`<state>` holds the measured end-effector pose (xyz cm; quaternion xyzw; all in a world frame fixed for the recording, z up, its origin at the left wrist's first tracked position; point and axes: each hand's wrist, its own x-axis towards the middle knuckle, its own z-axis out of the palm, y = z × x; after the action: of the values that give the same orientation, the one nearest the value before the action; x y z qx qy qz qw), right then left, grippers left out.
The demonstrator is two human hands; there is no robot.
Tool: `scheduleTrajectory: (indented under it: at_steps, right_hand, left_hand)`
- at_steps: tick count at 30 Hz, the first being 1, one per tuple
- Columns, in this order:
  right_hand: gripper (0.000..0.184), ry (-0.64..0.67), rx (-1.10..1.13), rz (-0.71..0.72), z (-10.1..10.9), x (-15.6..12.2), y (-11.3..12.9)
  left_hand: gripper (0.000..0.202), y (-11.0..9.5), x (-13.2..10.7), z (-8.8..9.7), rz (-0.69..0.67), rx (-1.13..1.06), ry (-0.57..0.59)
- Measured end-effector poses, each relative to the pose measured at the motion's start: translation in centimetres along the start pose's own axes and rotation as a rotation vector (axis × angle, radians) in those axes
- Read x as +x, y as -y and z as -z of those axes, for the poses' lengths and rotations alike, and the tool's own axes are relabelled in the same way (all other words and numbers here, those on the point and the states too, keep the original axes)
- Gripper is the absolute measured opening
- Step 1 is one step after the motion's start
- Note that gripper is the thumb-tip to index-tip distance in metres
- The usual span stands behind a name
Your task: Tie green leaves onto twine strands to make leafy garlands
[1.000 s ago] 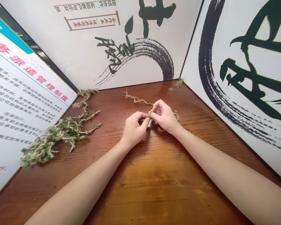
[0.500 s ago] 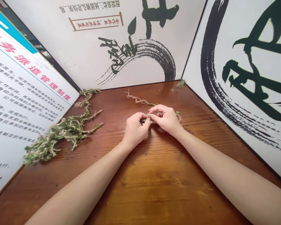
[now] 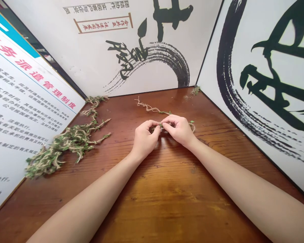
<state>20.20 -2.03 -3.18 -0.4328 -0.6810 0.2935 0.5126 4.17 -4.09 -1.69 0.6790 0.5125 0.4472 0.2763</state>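
Note:
Near the middle of the wooden table, my left hand and my right hand meet, fingertips close together. Both pinch a tan twine with green leaves, mostly hidden by the fingers. From behind my hands a loose twine length runs to the far left. A small loop of twine and a leaf stick out past my right hand.
A pile of leafy twine lies at the left, trailing toward the back corner. Scraps of greenery sit in the far right corner. Printed panels stand upright along the left, back and right.
My left hand has shifted slightly to the left and up. A bit of green now shows between the fingertips. The pile has not moved.

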Motion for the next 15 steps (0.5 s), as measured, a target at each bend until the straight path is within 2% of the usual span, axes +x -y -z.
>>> scheduleTrajectory:
  at_steps: [5,8,12,15]
  right_hand:
    - [0.017,0.011,0.020,0.068,-0.01,-0.16,0.07]
    - [0.020,0.029,0.032,0.079,0.03,-0.21,0.07]
    - [0.026,0.110,0.125,0.005,0.03,-0.06,-0.03]
    - [0.024,0.145,0.279,-0.100,0.05,0.15,0.05]
  left_hand:
    - [0.030,-0.16,0.23,0.17,0.086,-0.091,0.023]
    - [0.030,-0.12,0.47,0.26,0.116,-0.141,0.018]
    - [0.026,0.00,0.57,0.33,0.176,-0.178,0.016]
    - [0.023,-0.12,0.48,0.33,0.153,-0.160,0.008]
